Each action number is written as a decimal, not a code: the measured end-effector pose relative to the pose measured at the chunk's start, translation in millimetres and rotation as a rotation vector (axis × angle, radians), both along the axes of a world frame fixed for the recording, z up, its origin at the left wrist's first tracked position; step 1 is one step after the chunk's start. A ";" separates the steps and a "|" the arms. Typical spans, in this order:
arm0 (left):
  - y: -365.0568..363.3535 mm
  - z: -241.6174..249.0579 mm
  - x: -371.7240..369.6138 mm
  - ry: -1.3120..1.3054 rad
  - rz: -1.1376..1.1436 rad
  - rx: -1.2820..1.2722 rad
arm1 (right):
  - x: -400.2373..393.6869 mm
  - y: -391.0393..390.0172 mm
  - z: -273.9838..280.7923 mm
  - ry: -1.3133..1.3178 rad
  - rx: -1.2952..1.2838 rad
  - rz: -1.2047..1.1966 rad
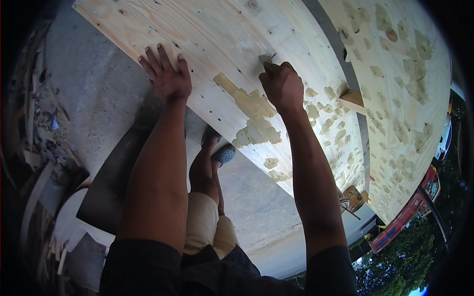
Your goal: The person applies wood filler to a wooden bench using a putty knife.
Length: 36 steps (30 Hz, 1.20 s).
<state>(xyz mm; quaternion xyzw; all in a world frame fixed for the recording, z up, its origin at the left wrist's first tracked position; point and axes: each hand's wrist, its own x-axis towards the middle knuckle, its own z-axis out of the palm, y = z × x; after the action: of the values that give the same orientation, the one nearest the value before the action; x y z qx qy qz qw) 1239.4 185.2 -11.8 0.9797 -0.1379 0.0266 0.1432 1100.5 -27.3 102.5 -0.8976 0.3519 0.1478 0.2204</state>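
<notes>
A long pale wooden board (207, 44) slants across the view, with tan filler patches (256, 118) smeared over its middle and many smaller spots to the right. My left hand (169, 78) lies on the board's near edge, fingers spread, holding nothing. My right hand (282, 88) is closed around the handle of a small scraper (266, 58), whose blade touches the board's surface. Most of the handle is hidden inside my fingers.
Beyond a gap lies a second spotted board (400, 98). A wood block (352, 101) bridges the gap. A stained can (353, 198) is at the lower right. Wood scraps (49, 118) lie at the left. My feet are on the concrete floor (266, 197).
</notes>
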 end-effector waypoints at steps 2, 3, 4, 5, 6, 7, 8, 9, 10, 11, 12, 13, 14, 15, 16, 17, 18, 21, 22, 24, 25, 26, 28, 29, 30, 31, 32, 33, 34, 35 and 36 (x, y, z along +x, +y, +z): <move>-0.5 1.6 -0.6 -0.007 -0.015 -0.042 | -0.7 2.9 -7.8 -0.064 0.011 -0.012; -0.9 3.9 -1.3 -0.013 -0.035 -0.088 | -4.0 8.1 -13.2 -0.091 0.002 -0.021; -1.0 5.0 -1.7 -0.014 -0.036 -0.085 | -6.9 10.7 -17.5 -0.118 -0.009 -0.033; -1.7 5.9 -1.2 -0.005 -0.035 -0.086 | -9.8 9.9 -20.7 -0.121 -0.008 -0.033; -1.5 6.5 -1.1 0.006 -0.032 -0.088 | -8.2 10.9 -13.5 -0.078 0.005 -0.026; -0.3 6.5 -1.7 0.008 -0.032 -0.088 | -8.3 11.5 -9.0 -0.033 0.018 -0.020; -0.6 5.9 -1.7 0.010 -0.032 -0.089 | -8.7 9.7 -8.3 -0.032 0.015 -0.021; -1.6 5.9 -0.9 0.009 -0.030 -0.092 | -7.9 6.6 -8.5 -0.084 0.011 -0.046; -1.4 5.7 -1.3 0.009 -0.026 -0.090 | -7.7 4.9 -9.4 -0.134 0.013 -0.069; -1.1 5.0 -1.5 0.005 -0.029 -0.088 | -8.8 2.8 -12.8 -0.134 0.017 -0.064; -0.8 4.8 -0.7 -0.001 -0.033 -0.084 | -10.4 1.1 -17.2 -0.145 0.009 -0.078; -0.1 4.6 -0.9 -0.001 -0.033 -0.079 | -13.3 2.0 -21.9 -0.152 0.003 -0.096; -0.5 4.6 -1.2 -0.001 -0.031 -0.084 | -16.9 4.9 -26.8 -0.151 0.006 -0.099; -1.0 4.2 -1.2 -0.001 -0.029 -0.092 | -18.5 8.8 -29.0 -0.152 -0.036 -0.082; 0.0 4.0 -1.4 0.000 -0.030 -0.091 | -20.2 12.4 -30.1 -0.153 -0.078 -0.062; 1.1 4.6 -2.0 -0.005 -0.031 -0.084 | -23.1 15.5 -29.8 -0.151 -0.079 -0.062; -0.6 4.1 -1.2 -0.012 -0.033 -0.084 | -25.6 16.6 -28.3 -0.104 -0.064 -0.047; -1.2 5.8 -1.3 -0.009 -0.032 -0.076 | -33.9 14.8 -19.3 -0.077 -0.035 -0.029; -1.8 6.7 -0.7 -0.012 -0.028 -0.076 | -34.9 14.3 -16.3 -0.098 -0.011 -0.026; -2.4 7.6 -1.5 0.017 -0.012 -0.074 | -32.8 9.3 -11.5 -0.117 0.007 -0.035; -1.4 7.6 -1.6 0.016 -0.010 -0.069 | -30.4 7.9 -11.6 -0.194 0.011 -0.048; -1.1 7.2 -1.8 0.011 -0.012 -0.065 | -28.4 7.1 -12.1 -0.269 0.013 -0.063; -2.4 5.8 -1.1 0.004 -0.016 -0.061 | -20.5 6.8 -17.2 -0.311 -0.015 -0.071; -2.2 5.3 -0.9 0.000 -0.016 -0.059 | -17.6 6.5 -20.3 -0.285 -0.014 -0.069; -1.6 4.9 -1.0 -0.005 -0.015 -0.056 | -16.2 7.3 -22.2 -0.259 -0.013 -0.067; -0.9 5.0 -1.7 -0.003 -0.014 -0.055 | -18.1 9.5 -22.7 -0.258 -0.012 -0.067; -0.9 5.2 -1.9 0.004 -0.014 -0.058 | -21.5 11.9 -22.4 -0.189 0.015 -0.048; -1.5 5.1 -1.3 0.010 -0.012 -0.063 | -20.0 14.2 -17.1 -0.121 0.041 -0.030; -1.4 5.6 -1.0 0.011 -0.011 -0.066 | -17.7 13.7 -11.3 -0.120 0.038 -0.028; -1.1 6.4 -1.1 0.019 -0.010 -0.060 | -15.1 11.3 -4.4 -0.062 0.045 -0.030; -2.0 7.1 -1.0 0.024 -0.010 -0.055 | -11.9 9.4 2.0 -0.005 0.051 -0.034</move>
<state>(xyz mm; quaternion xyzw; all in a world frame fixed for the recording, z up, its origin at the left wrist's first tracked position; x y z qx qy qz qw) 1238.4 183.2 -4.7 0.9749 -0.1402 0.0177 0.1718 1088.6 -17.8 104.5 -0.8859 0.3626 0.1509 0.2467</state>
